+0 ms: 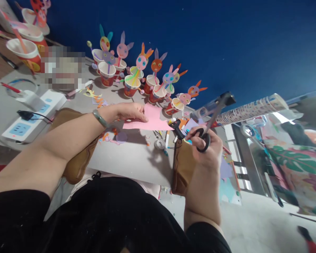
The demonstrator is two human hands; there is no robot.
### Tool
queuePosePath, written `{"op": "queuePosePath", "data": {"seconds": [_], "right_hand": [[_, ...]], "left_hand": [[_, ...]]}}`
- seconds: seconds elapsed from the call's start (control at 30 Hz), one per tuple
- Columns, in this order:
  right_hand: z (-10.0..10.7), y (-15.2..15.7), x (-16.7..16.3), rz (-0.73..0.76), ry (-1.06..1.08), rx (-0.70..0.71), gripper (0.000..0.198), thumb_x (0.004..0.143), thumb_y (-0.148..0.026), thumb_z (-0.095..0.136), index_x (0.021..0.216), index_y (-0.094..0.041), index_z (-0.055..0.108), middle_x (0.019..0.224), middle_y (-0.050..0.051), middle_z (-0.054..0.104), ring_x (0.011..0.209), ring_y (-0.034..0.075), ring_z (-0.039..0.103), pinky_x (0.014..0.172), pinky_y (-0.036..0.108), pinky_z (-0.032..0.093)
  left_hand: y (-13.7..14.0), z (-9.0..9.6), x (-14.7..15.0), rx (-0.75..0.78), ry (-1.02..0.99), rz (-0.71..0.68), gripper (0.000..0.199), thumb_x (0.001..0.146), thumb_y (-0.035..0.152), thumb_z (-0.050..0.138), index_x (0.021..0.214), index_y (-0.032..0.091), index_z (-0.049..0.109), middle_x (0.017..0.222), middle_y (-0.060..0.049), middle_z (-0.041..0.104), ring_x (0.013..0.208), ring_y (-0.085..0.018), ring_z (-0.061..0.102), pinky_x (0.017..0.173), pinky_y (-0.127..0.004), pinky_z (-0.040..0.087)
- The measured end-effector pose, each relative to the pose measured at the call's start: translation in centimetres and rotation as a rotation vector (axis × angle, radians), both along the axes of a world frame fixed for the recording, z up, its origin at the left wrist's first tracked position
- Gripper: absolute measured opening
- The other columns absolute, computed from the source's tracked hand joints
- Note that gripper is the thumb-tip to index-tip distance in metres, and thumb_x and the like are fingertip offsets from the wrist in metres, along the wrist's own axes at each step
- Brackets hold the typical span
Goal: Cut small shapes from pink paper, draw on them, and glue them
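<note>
My left hand point(133, 111), with a bangle on its wrist, pinches a sheet of pink paper point(155, 119) by its left part above the table. The sheet has an uneven outline, with a piece jutting up at the top. In my right hand point(206, 146) is a pair of scissors point(205, 135), fingers through the black handles. The blades point up and away, clear of the paper and smeared by motion. Below the paper on the table lie a purple paper disc point(121, 137) and pink scraps. A hot glue gun point(177, 129) lies between the sheet and my right hand.
Paper cups with animal-faced figures point(131, 86) line the blue wall. A tall stack of cups point(250, 109) leans at the right. On the left lies a white power strip point(33, 116) with plugs and cables. Brown pads point(73, 147) rest at the table's front edge.
</note>
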State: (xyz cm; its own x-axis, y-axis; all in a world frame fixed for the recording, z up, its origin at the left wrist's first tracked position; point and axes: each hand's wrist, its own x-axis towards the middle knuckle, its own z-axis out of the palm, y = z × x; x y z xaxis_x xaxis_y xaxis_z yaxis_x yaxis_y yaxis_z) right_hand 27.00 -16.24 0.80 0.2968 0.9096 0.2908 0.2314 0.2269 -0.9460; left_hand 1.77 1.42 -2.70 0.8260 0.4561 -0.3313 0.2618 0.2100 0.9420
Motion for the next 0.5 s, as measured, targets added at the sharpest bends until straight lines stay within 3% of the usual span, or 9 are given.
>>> {"op": "queuePosePath", "data": {"seconds": [0.1, 0.2, 0.33, 0.5], "right_hand": [[-2.0, 3.2, -1.0, 0.019, 0.121, -0.033, 0.046, 0.051, -0.046, 0.095, 0.064, -0.022, 0.057, 0.067, -0.006, 0.062, 0.055, 0.010, 0.055, 0.054, 0.026, 0.044], [-4.4, 4.8, -1.8, 0.009, 0.162, -0.095, 0.046, 0.057, -0.051, 0.090, 0.066, -0.023, 0.055, 0.066, -0.005, 0.060, 0.055, 0.011, 0.053, 0.056, 0.028, 0.046], [-7.0, 4.9, -2.1, 0.093, 0.157, -0.210, 0.039, 0.066, -0.056, 0.083, 0.069, -0.022, 0.065, 0.069, 0.000, 0.064, 0.061, 0.014, 0.056, 0.060, 0.031, 0.049], [-8.3, 4.1, -2.3, 0.227, 0.167, -0.237, 0.031, 0.073, -0.051, 0.082, 0.068, -0.023, 0.072, 0.072, 0.002, 0.068, 0.072, 0.017, 0.063, 0.072, 0.032, 0.053]], "left_hand": [[0.0, -0.2, -0.1, 0.110, 0.017, -0.094, 0.039, 0.067, 0.028, 0.088, 0.048, 0.017, 0.055, 0.039, 0.004, 0.038, 0.034, -0.005, 0.028, 0.034, -0.021, 0.012], [-0.2, -0.3, 0.0, 0.077, -0.045, -0.130, 0.028, 0.061, 0.033, 0.090, 0.058, 0.018, 0.067, 0.047, 0.001, 0.052, 0.038, -0.008, 0.040, 0.036, -0.022, 0.022], [-0.6, -0.2, 0.2, 0.004, -0.066, -0.091, 0.022, 0.059, 0.029, 0.087, 0.074, 0.018, 0.075, 0.065, -0.002, 0.067, 0.052, -0.012, 0.056, 0.046, -0.022, 0.038], [-0.9, -0.4, 0.7, 0.048, 0.016, -0.110, 0.018, 0.063, 0.029, 0.084, 0.068, 0.016, 0.072, 0.060, 0.000, 0.060, 0.050, -0.010, 0.050, 0.045, -0.021, 0.032]]}}
